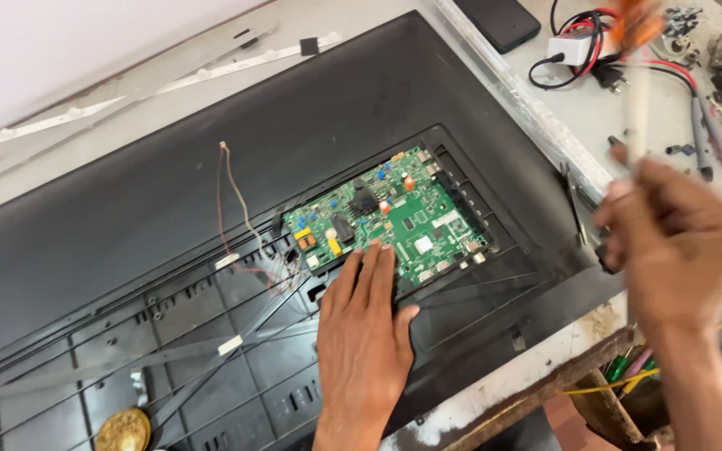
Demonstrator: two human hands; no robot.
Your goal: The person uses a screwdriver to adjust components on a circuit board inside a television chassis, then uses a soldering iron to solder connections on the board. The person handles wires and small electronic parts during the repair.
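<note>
left hand [365,330] flat, grip wide, fingertips at green circuit board [390,221] near edge | board recessed in black back panel [169,192] near worktop [495,392] edge | right hand [678,246] grip closed on blurred screwdriver [638,83] | cables [582,42], probes [708,134] crowd right.

Two bare hands, left hand [365,334] and right hand [678,250], with bare forearms; no sleeves, gloves, rings or watch visible; right one blurred; short trimmed nails on left fingers [369,267]

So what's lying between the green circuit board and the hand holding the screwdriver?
In the head view, between the green circuit board and the right hand with its blurred screwdriver lies only the black back panel's ribbed rim.
</note>
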